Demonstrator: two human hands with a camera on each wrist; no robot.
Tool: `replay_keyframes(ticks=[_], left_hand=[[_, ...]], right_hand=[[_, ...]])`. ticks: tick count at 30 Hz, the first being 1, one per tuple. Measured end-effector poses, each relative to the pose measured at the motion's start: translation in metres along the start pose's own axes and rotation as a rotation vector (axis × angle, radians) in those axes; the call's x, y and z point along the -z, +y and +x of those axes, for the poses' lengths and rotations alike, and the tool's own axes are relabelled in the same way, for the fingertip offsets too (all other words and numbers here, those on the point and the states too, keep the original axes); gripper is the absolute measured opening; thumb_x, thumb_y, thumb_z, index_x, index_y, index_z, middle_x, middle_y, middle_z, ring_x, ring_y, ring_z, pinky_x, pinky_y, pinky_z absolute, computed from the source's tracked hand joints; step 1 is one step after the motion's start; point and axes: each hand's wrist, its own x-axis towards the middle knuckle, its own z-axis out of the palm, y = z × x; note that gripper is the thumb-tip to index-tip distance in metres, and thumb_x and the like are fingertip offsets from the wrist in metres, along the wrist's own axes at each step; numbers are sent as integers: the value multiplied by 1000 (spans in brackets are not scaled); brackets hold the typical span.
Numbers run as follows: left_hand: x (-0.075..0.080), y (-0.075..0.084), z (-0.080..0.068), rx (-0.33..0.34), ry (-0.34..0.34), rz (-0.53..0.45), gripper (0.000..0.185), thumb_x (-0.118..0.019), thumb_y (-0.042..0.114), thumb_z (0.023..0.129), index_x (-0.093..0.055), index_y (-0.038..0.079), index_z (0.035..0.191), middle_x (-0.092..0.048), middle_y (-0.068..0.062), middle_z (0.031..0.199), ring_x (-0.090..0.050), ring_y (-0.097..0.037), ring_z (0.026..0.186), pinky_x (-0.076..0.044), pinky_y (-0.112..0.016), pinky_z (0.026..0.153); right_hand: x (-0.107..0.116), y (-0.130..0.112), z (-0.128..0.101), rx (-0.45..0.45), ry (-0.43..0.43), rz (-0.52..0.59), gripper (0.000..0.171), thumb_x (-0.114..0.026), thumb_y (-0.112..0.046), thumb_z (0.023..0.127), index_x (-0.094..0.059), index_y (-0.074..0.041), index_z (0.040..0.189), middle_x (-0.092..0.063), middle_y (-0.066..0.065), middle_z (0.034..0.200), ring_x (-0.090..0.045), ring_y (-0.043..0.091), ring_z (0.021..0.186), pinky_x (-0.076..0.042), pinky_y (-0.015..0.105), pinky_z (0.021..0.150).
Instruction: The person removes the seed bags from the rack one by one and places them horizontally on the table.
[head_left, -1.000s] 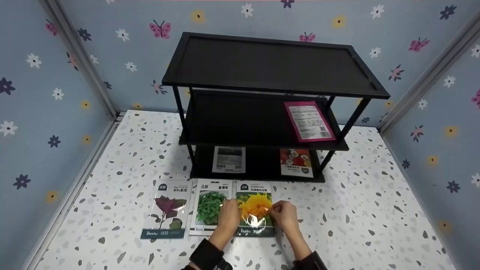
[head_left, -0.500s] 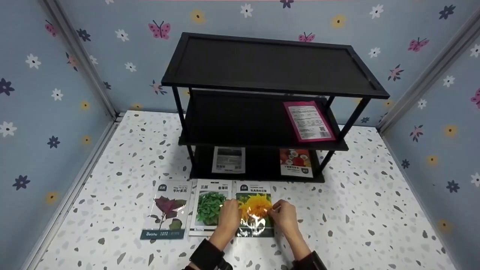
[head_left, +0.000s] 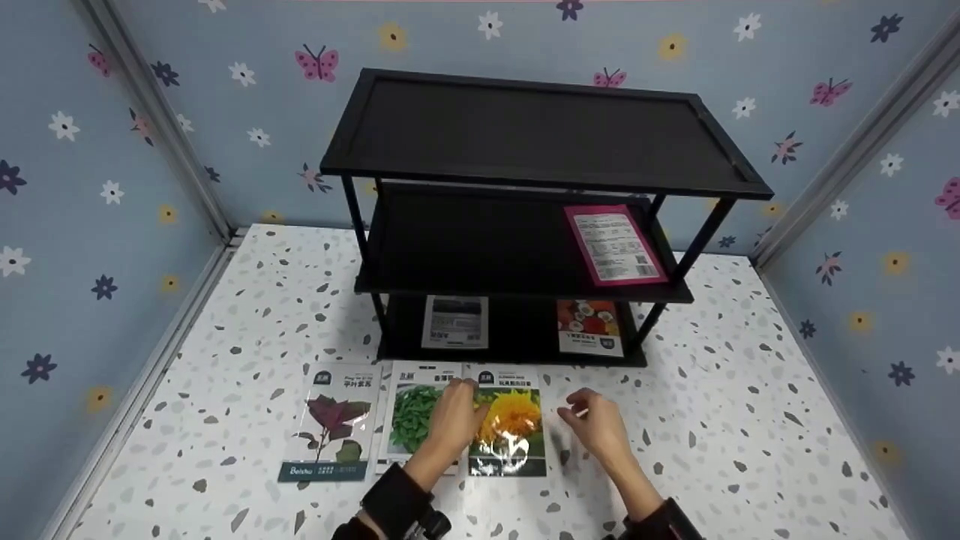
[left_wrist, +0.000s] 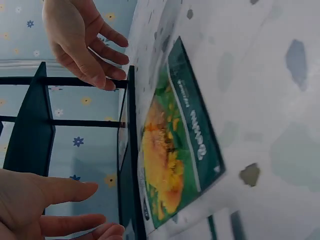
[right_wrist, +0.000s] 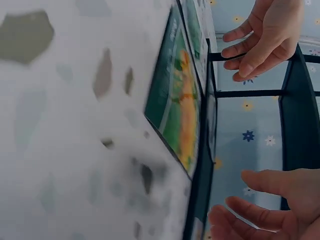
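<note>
Both hands have let go of the yellow flower seed packet [head_left: 507, 431], which lies flat on the table [head_left: 712, 450] beside the green packet [head_left: 414, 411]. The right hand [head_left: 596, 429] has drawn aside, fingers loose; the left hand [head_left: 450, 421] hovers relaxed over the packets, holding nothing

place: staged tabletop booth | walls: blue wallpaper [head_left: 112, 187] with flowers and butterflies, metal corner posts | surface: speckled terrazzo tabletop [head_left: 712, 390] | furniture: small black three-tier shelf [head_left: 540, 135]
</note>
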Motion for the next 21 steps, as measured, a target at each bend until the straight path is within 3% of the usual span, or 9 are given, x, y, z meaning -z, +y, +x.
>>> replay_keyframes(ticks=[6,11,15,21], left_hand=[[26,29,11,30,-156,-59,51,-68,18,78,-49,-9,117,-44,-29,121,-43,-40,112,-40,-44,90],[48,58,24,22,-271,-102,61,-67,24,79,-41,-3,127,-40,-24,128,-36,-36,119,-36,-44,94],[63,83,36,15,-345,-144,65,-67,27,79,-36,1,131,-40,-19,130,-33,-32,122,-34,-42,97],[78,116,62,1,-408,-138,66,-63,29,82,-33,3,135,-34,-14,137,-19,-26,130,-25,-37,103]], right_hand=[[33,-15,7,3,-59,-40,21,-68,-11,77,-62,2,93,-61,12,82,-60,22,68,-49,30,55],[64,-33,15,33,-91,-93,25,-68,-12,77,-61,3,97,-61,14,90,-59,26,76,-49,37,66],[92,-48,25,49,-123,-144,28,-67,-13,78,-60,5,99,-61,18,92,-58,26,77,-49,38,67],[128,-69,47,78,-174,-200,27,-64,-15,81,-61,5,99,-61,20,93,-59,28,78,-49,40,68]])
